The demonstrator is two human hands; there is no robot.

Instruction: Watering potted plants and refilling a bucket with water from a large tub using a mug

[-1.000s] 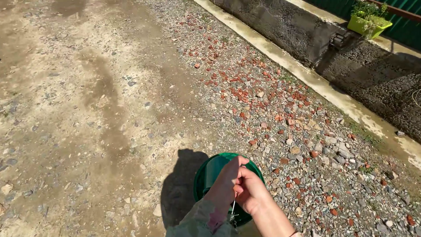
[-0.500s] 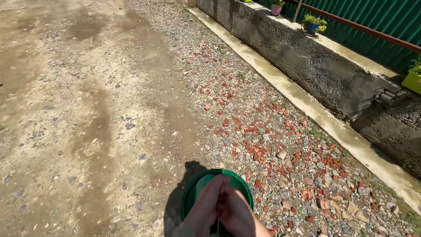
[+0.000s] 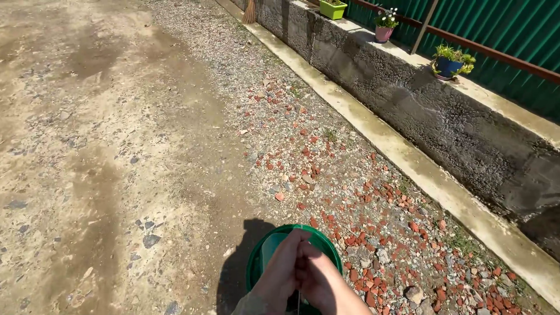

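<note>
Head camera, looking down, hands (image 3: 303, 274) close, gravel ground (image 3: 116, 146) ahead

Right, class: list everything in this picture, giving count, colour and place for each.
bucket: one, green, bottom centre, under the hands
wire handle: one, thin metal, hanging below the hands
wall: one, grey concrete, right side
fence: one, green, behind the wall
pots: three with plants, blue, pink and lime, on the wall top
broom: one, straw, against the wall, top
brick bits: many, red, on the gravel by the wall
left hand: clasped over the bucket
right hand: clasped against the left
</note>
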